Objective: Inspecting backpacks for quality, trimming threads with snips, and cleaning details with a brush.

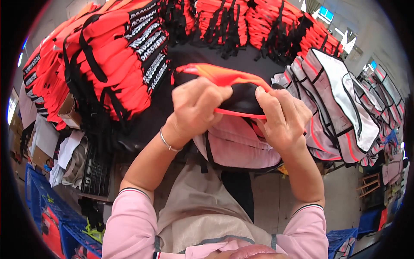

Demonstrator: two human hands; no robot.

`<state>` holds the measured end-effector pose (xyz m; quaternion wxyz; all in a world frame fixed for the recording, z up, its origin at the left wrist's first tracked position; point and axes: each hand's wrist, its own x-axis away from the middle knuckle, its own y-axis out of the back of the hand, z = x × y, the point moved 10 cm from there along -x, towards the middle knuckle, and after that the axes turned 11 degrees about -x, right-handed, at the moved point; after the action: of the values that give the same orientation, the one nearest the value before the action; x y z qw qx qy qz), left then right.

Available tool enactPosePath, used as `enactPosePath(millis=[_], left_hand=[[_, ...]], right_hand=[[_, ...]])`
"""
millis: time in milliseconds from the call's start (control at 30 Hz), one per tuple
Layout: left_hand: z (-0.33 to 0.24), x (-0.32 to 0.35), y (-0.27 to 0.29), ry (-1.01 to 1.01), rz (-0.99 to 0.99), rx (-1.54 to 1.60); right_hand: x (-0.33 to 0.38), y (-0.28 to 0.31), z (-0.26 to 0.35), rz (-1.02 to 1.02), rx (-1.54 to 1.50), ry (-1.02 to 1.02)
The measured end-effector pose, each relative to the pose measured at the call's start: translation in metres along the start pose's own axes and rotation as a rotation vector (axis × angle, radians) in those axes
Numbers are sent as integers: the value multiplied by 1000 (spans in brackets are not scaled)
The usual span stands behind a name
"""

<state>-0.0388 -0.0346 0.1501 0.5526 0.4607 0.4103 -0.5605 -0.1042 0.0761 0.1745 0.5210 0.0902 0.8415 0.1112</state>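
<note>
My left hand (pixel 196 105) and my right hand (pixel 282 116) both grip an orange and black fabric piece (pixel 228 80) with orange piping, held up in front of me over the work table. The left fingers curl over its left part, and the right fingers pinch its right edge. A thin bracelet circles my left wrist. Below my hands lies a pale grey-pink vest shell (pixel 241 144) with black trim, partly hidden by my arms.
Tall stacks of orange life vests (pixel 108 64) with black straps fill the left and back of the table. A pile of grey and white vest shells (pixel 345 103) sits at the right. Blue crates (pixel 47 211) stand on the floor at lower left, cardboard beside them.
</note>
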Motion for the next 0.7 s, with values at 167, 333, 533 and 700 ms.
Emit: enactPosePath(millis=[167, 333, 533, 700], left_hand=[[-10, -16, -7, -169, 68, -129], [10, -26, 3, -22, -64, -146], [65, -2, -43, 363, 305, -4], [111, 13, -68, 376, 421, -107]], right_hand=[[14, -3, -17, -66, 61, 29], [3, -3, -14, -158, 73, 44], [2, 0, -75, -264, 160, 11], [-16, -7, -50, 16, 71, -215]])
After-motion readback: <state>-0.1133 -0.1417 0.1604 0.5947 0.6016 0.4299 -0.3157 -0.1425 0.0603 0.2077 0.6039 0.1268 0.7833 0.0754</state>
